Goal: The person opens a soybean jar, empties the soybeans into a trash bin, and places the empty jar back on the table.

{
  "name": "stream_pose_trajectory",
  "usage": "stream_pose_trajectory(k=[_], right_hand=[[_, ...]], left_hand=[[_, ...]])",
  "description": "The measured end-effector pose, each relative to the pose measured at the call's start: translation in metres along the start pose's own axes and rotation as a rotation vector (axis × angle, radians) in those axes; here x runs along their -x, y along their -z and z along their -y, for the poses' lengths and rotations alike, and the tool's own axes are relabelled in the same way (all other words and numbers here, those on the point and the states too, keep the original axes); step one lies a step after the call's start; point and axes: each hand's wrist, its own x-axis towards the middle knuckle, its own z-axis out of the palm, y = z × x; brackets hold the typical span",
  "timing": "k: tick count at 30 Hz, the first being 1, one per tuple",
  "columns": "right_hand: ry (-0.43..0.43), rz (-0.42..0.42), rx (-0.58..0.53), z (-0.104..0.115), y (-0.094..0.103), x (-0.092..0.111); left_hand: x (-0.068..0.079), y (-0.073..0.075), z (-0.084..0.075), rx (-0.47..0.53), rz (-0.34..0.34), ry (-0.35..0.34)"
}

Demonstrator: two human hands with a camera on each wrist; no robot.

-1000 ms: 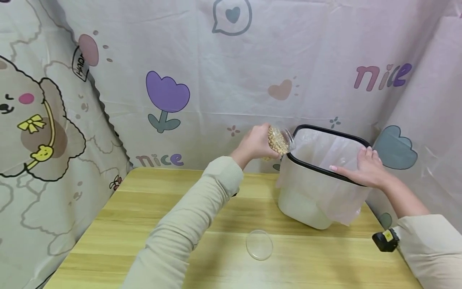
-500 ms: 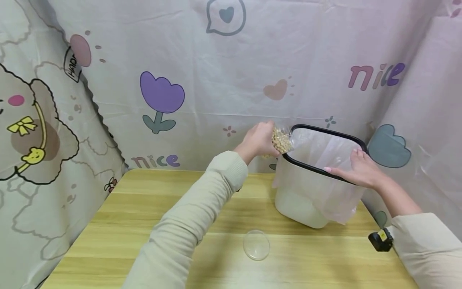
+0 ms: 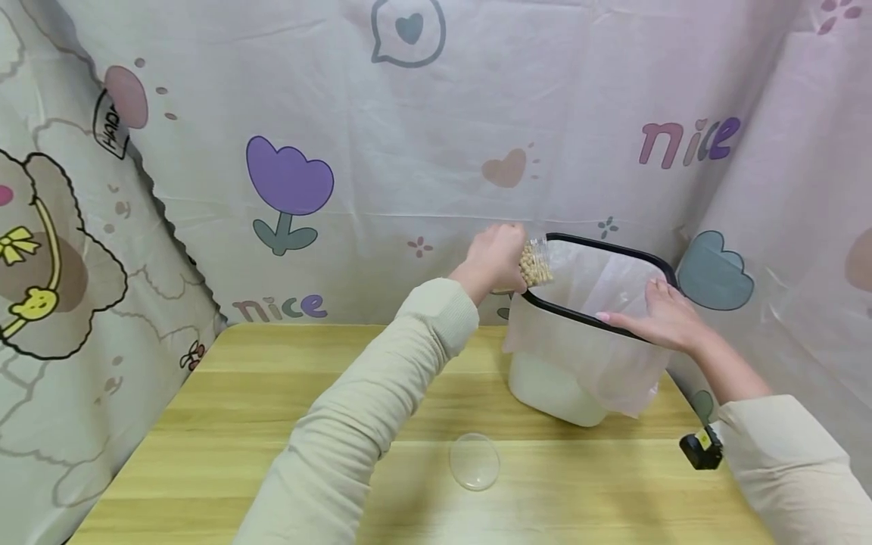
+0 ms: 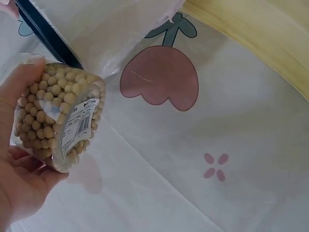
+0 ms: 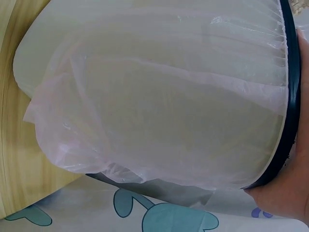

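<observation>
My left hand (image 3: pixel 496 257) grips a clear jar of soybeans (image 4: pixel 58 106), tipped with its mouth end over the left rim of a white bin (image 3: pixel 555 386). In the left wrist view the thumb and fingers wrap the jar, and a barcode label (image 4: pixel 79 123) shows on its base. The bin has a black rim (image 3: pixel 613 246) and a thin pinkish plastic bag (image 3: pixel 599 265) lining it and folded down outside. Spread on the bin's right corner is my right hand (image 3: pixel 664 318), thumb along the near rim and fingers extended over the right side.
A clear round lid (image 3: pixel 474 462) lies flat on the wooden table (image 3: pixel 272 393) in front of the bin. Printed cloth (image 3: pixel 409 151) hangs behind the table and along both sides. A small black device (image 3: pixel 702 448) is strapped at the right wrist.
The jar has moved right, further over the bin, and turned more mouth-down. The right hand keeps its place on the rim. The whole head view has shifted so the scene slides left.
</observation>
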Motion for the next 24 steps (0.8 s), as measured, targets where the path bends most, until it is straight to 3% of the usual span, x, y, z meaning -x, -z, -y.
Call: stream_pose_trajectory(k=[13, 24], right_hand=[[-0.004, -0.001, 0.002, 0.0, 0.0, -0.002], [-0.014, -0.012, 0.007, 0.0, -0.001, -0.002]], left_hand=[[-0.004, 0.001, -0.012, -0.287, -0.005, -0.12], [-0.007, 0.0, -0.018, -0.374, -0.025, -0.173]])
